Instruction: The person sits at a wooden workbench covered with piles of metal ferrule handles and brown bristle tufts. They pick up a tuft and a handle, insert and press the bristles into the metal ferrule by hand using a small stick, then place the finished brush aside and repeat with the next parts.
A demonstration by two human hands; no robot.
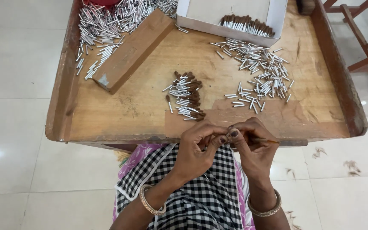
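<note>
From the head camera, a small pile of tufted tubes [187, 97] lies mid-tray and more sit in the white box [273, 19], while many bare metal tubes [258, 74] remain loose, so much seems left. Both hands meet at the tray's near edge: left hand [196, 149] pinched shut on a small piece too hidden to identify, right hand [254, 147] closed on a thin stick [265, 140].
</note>
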